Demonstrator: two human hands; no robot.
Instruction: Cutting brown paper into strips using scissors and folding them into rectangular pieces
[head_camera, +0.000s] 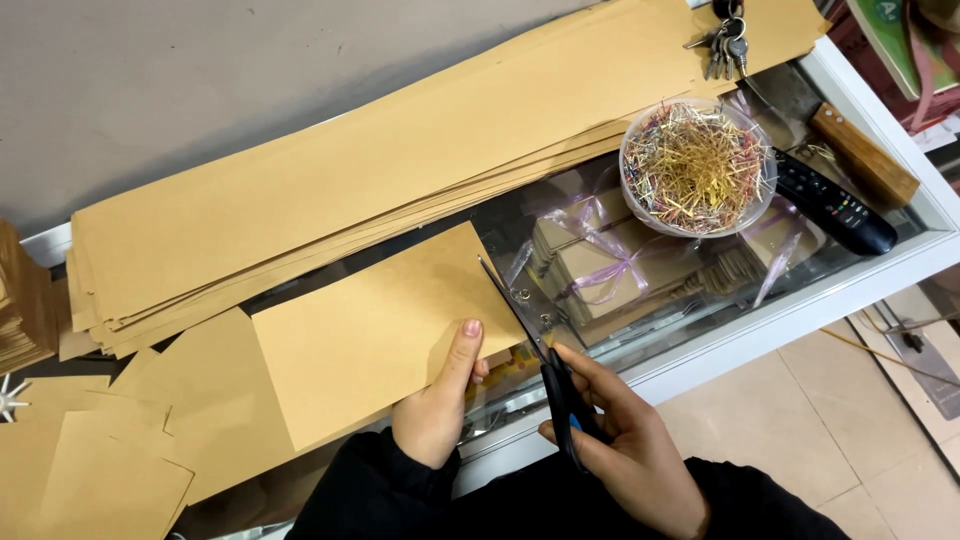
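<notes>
My left hand (441, 395) pinches the near right corner of a rectangular brown paper sheet (370, 335) lying on the glass counter. My right hand (620, 440) grips black-handled scissors (530, 335), whose blades point away from me and run along the sheet's right edge. A long stack of brown paper strips (400, 160) lies diagonally behind the sheet.
Cut brown paper pieces (120, 440) pile up at the near left. A clear bowl of gold and coloured pins (697, 167) sits at right, with a black remote (835, 205), a wooden block (865, 155) and keys (725, 45) near it. The white counter rim (800, 300) borders a tiled floor.
</notes>
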